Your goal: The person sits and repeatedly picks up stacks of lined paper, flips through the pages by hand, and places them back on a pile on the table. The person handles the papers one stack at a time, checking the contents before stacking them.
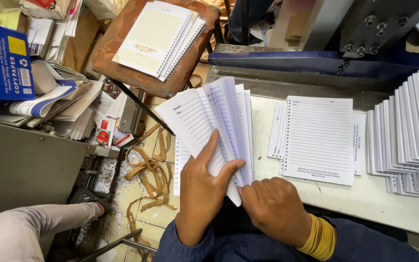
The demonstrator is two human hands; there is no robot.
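Far left: blue paper-ream box [1, 58] sits on a cluttered pile of loose papers [59, 104], above a grey cabinet top [20, 165]. A grey-trousered leg [30, 230] shows at bottom left (whose it is, can't tell). Brown paper strips [153, 167] and punch confetti litter the floor beside it. Worn brown stool [122, 53] at top carries a few spiral-bound notebooks [158, 36].

Centre: fanned stack of lined pages [214, 123] overhangs the work table's [364, 199] left edge, near its front. Left hand [204, 189] lies over the lower part of the stack, fingers spread, index finger pointing up across the top sheet, thumb pressing the page edges on the right. Right hand [275, 208] is curled just beside it, fingertips pinching the stack's lower right corner; yellow bands [318, 237] on that wrist. Both hands grip the same stack.

Right of that: flat pile of lined sheets [318, 138] mid-table, punched holes along its left edge. Far right edge: staggered row of white page bundles [410, 126]. Behind the table's back edge, a blue-and-grey machine [316, 65].
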